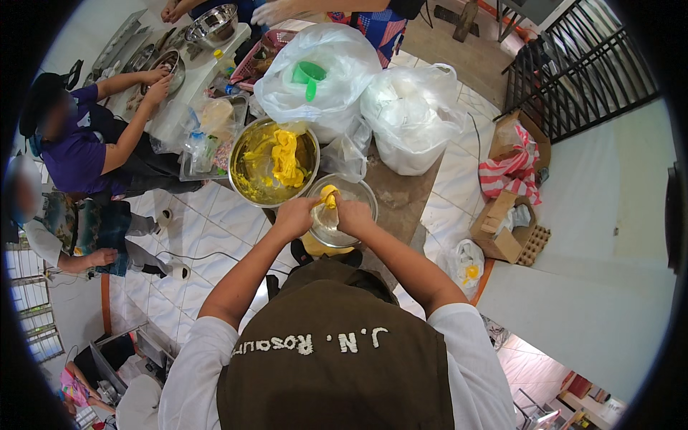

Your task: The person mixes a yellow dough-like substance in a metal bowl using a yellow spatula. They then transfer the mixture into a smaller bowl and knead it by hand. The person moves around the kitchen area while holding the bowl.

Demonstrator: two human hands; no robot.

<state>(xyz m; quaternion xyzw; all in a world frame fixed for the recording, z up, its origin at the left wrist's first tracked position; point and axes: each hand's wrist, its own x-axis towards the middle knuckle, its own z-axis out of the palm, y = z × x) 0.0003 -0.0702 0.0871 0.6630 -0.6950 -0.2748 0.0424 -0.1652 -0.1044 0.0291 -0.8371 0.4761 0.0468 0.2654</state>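
A lump of yellow dough (329, 194) is pinched between my left hand (295, 217) and my right hand (353, 216), over a clear round bowl (368, 200). Both hands touch the lump with thumbs and fingers close together. Beyond my left hand stands a large metal bowl (235, 180) smeared with yellow, holding a bigger mass of yellow dough (287, 158). A green scoop (309, 74) rests in an open plastic bag of white contents (344, 48) behind the bowls. What lies under the clear bowl is mostly hidden.
A second white plastic bag (411, 118) stands at the right of the brown tabletop (400, 199). Packets fill a tray (188, 171) at the left. A co-worker in purple (80, 145) handles a bowl at the white table (201, 80); another person stands nearby. Cardboard boxes (497, 223) stand right.
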